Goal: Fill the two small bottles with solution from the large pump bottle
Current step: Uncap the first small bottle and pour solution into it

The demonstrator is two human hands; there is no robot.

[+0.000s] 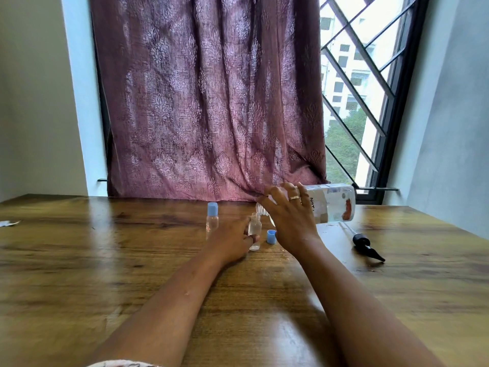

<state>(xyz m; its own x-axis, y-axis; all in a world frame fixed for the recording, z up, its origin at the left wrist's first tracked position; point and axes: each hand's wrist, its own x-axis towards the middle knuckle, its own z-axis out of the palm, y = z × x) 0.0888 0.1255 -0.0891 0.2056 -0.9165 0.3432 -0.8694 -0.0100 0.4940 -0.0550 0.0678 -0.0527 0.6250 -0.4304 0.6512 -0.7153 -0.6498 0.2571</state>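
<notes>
My right hand grips the large clear bottle, tipped nearly level with its open neck just above an uncapped small bottle. My left hand steadies that small bottle upright on the wooden table; clear liquid shows inside it. Its blue cap lies beside it, between my hands. A second small bottle with a blue cap on stands upright just to the left. The black pump head with its tube lies on the table to the right.
A purple patterned curtain hangs right behind the table's far edge. A barred window is at the back right. A small scrap lies at the table's left edge.
</notes>
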